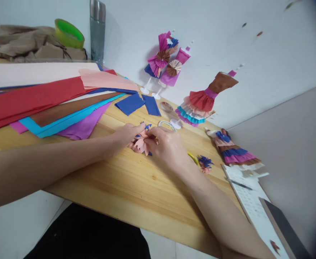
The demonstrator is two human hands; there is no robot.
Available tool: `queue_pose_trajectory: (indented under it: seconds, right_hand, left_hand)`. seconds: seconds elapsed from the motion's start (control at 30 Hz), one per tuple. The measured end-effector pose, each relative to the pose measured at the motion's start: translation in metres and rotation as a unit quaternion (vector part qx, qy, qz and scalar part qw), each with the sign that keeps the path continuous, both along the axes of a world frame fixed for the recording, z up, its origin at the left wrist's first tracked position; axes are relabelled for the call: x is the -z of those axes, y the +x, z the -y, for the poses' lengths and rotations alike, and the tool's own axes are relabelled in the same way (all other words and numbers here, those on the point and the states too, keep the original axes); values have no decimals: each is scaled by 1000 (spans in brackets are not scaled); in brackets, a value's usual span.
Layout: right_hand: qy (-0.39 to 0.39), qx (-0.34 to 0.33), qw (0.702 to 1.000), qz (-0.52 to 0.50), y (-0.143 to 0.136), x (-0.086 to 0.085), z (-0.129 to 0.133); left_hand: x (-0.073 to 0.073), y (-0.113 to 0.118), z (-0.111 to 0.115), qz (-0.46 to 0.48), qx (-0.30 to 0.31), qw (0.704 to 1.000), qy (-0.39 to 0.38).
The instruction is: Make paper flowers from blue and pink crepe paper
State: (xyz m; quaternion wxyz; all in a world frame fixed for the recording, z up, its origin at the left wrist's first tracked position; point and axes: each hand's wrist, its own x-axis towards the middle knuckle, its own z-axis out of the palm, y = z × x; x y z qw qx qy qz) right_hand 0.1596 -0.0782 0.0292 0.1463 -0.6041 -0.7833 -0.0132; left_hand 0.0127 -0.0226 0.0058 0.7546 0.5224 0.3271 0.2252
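A small paper flower (141, 143) with pale pink petals and blue pointed pieces is held just above the wooden table, between my two hands. My left hand (129, 136) is closed on its left side, the thumb along the top. On the right, my right hand (166, 144) pinches a petal between thumb and fingers. Two blue paper pieces (130, 104) lie behind the hands. A white tape ring (167, 125) rests just beyond my right hand. Another blue and pink paper flower (205, 163) sits to the right, beside a yellow-handled tool (193, 158) partly hidden by my right arm.
Coloured paper sheets (39, 100) cover the table's left side. Behind them are brown cloth (36, 41), a green tape roll (69, 34) and a bottle (97, 32). Paper-dressed stands (203, 100) line the wall. A notebook (251, 194) with a pen lies at right.
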Motion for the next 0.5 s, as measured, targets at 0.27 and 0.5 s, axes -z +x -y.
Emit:
queue_pose_trajectory:
  seconds: [0.27,0.5]
  right_hand:
    - [34,-26,997,-64,13,3,-10]
    - [9,-50,988,-149,23,6,-17]
  left_hand:
    - [4,1,-6,9,5,1000,-18]
    - [8,-7,-9,26,73,993,84]
